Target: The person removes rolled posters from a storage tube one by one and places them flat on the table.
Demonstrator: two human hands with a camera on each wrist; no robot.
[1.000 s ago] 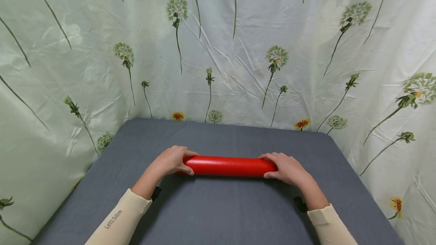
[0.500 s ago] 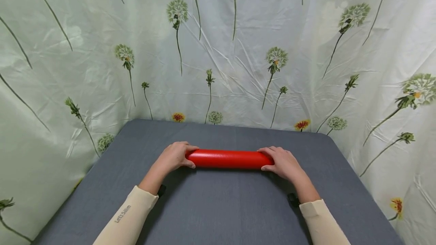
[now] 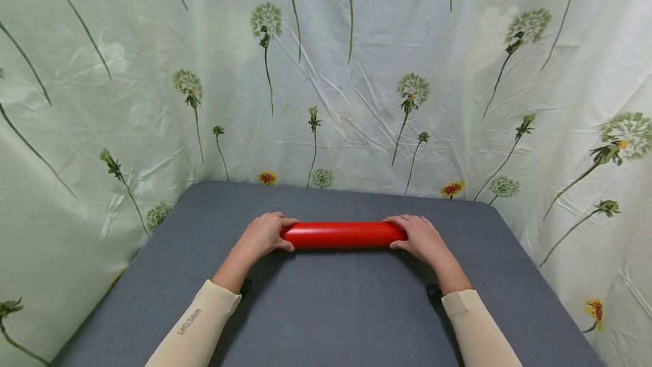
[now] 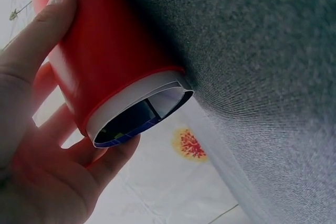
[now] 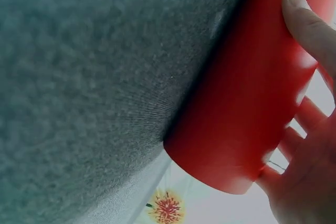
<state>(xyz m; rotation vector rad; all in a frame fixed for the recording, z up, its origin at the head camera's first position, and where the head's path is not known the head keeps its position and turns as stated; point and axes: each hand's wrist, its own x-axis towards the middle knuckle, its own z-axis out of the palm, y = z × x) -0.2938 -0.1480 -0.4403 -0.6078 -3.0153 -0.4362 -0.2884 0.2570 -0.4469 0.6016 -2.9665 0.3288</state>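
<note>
A red tube point(image 3: 342, 235) lies crosswise on a grey table. My left hand point(image 3: 264, 235) grips its left end, thumb on the near side. My right hand point(image 3: 419, 237) holds the right end in the same way. In the left wrist view the left hand point(image 4: 47, 145) curls round the red tube point(image 4: 107, 40), whose open end shows a pale inner layer and a dark, blue-printed inside. The right wrist view has the right hand point(image 5: 310, 145) with its thumb on the smooth red side point(image 5: 231, 114) and several fingers along the far side.
The grey table point(image 3: 326, 310) spreads out around both arms, with rounded far corners. A pale curtain point(image 3: 346, 101) printed with dandelions hangs behind it and along the left and right sides.
Both hands have moved the red tube away from me, toward the table's far edge, mostly in the first half second. The grips look the same.
</note>
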